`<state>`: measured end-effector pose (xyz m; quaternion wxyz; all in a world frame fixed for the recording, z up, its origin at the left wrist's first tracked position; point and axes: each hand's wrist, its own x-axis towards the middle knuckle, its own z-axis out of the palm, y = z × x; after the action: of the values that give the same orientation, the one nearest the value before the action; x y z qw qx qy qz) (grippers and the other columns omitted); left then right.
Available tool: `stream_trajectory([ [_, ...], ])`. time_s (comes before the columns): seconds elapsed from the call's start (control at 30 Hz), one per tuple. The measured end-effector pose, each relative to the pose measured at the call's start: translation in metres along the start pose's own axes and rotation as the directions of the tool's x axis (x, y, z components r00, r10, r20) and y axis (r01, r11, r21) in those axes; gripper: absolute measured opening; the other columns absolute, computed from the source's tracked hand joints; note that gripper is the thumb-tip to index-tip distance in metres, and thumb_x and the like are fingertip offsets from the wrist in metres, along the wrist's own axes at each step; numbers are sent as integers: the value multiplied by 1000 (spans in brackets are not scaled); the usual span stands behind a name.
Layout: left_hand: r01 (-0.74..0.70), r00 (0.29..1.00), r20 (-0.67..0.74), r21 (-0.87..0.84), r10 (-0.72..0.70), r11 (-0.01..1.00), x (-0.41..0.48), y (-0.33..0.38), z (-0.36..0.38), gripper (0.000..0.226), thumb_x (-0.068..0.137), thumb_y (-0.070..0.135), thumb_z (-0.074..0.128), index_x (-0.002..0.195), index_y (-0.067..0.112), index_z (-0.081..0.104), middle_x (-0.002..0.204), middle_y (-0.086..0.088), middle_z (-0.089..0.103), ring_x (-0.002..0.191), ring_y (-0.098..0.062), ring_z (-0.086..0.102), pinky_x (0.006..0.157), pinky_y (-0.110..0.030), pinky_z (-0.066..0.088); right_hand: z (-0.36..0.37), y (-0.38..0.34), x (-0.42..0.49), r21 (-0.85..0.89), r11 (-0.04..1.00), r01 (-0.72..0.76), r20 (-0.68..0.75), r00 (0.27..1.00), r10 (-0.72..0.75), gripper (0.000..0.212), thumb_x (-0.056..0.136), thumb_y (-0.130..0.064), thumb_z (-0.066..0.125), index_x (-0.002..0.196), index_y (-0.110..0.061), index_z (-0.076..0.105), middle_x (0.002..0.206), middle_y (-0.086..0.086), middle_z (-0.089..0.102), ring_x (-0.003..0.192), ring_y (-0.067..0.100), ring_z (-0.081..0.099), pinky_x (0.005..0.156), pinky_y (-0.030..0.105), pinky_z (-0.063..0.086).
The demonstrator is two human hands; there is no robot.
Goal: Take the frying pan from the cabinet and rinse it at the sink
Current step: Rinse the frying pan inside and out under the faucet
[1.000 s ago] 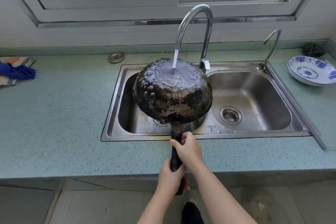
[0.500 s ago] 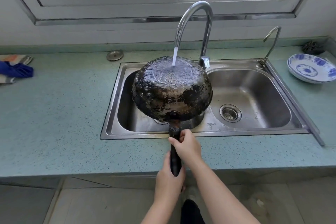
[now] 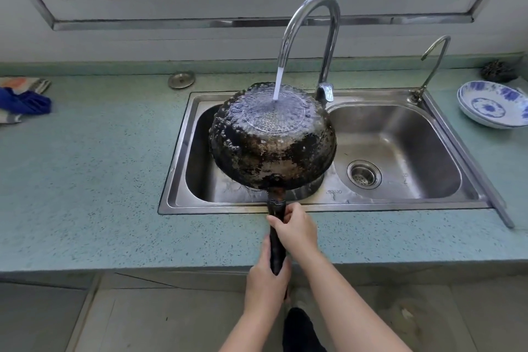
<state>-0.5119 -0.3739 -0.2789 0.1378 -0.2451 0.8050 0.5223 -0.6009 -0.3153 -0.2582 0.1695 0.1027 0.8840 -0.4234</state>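
Note:
The blackened frying pan (image 3: pixel 273 143) hangs upside down over the left basin of the steel double sink (image 3: pixel 445 123), its scorched bottom facing up. Water runs from the tall curved faucet (image 3: pixel 311 23) onto the pan's base and spreads over it. Both hands grip the dark handle, which points toward me across the counter edge. My right hand (image 3: pixel 295 230) holds the handle close to the pan. My left hand (image 3: pixel 264 283) holds its near end, lower down. The pan's inside is hidden.
A blue-and-white bowl (image 3: pixel 493 104) sits right of the sink, with a dark scrubber (image 3: pixel 498 71) behind it. A small second tap (image 3: pixel 431 63) stands at the sink's back right corner. A metal sink plug (image 3: pixel 181 79) and a blue cloth (image 3: pixel 27 101) lie on the teal counter at left.
The pan has stayed under the running water with only a slight shift; both hands keep their grip on the handle.

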Motion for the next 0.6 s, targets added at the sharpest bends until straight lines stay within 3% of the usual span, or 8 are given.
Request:
stream_trajectory([
  [0.17, -4, 1000, 14, -26, 4, 1000, 2, -4, 1, 67, 85, 38, 55, 142, 44, 20, 108, 2, 67, 90, -21, 65, 78, -39, 56, 0, 0, -1, 11, 1000, -5, 13, 1000, 5, 27, 83, -35, 63, 98, -18, 50, 89, -5, 55, 84, 14, 52, 74, 27, 40],
  [0.33, -21, 1000, 11, -45, 22, 999, 7, -9, 3, 67, 87, 33, 57, 144, 39, 23, 111, 1, 68, 95, -16, 64, 78, -29, 52, -1, -1, -2, 11, 1000, -16, 16, 1000, 16, 27, 83, -35, 63, 98, -17, 49, 89, -5, 55, 84, 15, 51, 72, 27, 38],
  [0.47, -33, 999, 4, -124, 34, 992, 7, -9, 1, 64, 87, 26, 60, 142, 35, 28, 111, 11, 63, 85, 7, 55, 65, -1, 40, -1, -3, -2, -5, 1000, -6, 21, 1000, 6, 25, 84, -35, 62, 94, -20, 45, 88, -5, 54, 83, 15, 50, 70, 25, 35],
  [0.6, -44, 999, -6, -193, 44, 980, 8, -8, -2, 62, 88, 19, 60, 140, 34, 31, 93, 26, 58, 72, 24, 53, 60, 3, 40, 1, -7, -2, -47, 999, 16, 9, 1000, -16, 30, 84, -36, 62, 101, -16, 49, 90, -6, 55, 85, 15, 50, 72, 26, 36],
])
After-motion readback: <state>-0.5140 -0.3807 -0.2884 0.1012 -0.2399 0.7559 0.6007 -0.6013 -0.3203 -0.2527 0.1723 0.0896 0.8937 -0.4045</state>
